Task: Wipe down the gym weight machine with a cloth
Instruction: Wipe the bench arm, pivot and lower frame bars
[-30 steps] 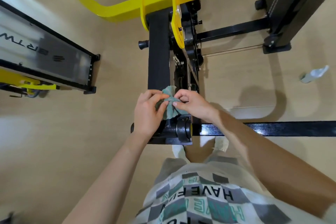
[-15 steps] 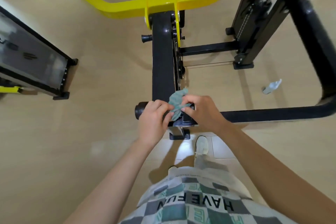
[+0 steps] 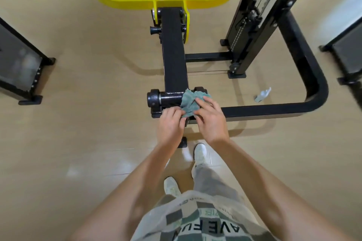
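While you were bunching the cloth [image 3: 191,100] between both sets of fingertips a second ago, it is now spread out more and laid over the short cross tube [image 3: 170,98] at the near end of the black beam [image 3: 174,51]. It covers the tube's 3 o'clock end, and the 9 o'clock end is bare and shiny. I take that to mean the regripping is over and you are set to wipe this tube; most of the machine looks yet to be done.

Your left hand [image 3: 171,125] sits at 7 o'clock of the cloth, fingers curled, pinching its near corner. Your right hand [image 3: 210,121] is at 5 o'clock of it, fingers fairly straight and fanned across the top of the cloth, pressing it onto the tube. Its thumb is at the cloth's near edge, but you cannot tell whether it pinches. The two hands are close together, almost touching across the cloth.

At 12 o'clock the yellow bar [image 3: 121,0] crosses the beam's far end. A spray bottle [image 3: 262,95] lies on the floor at 3 o'clock, well apart from your hands.
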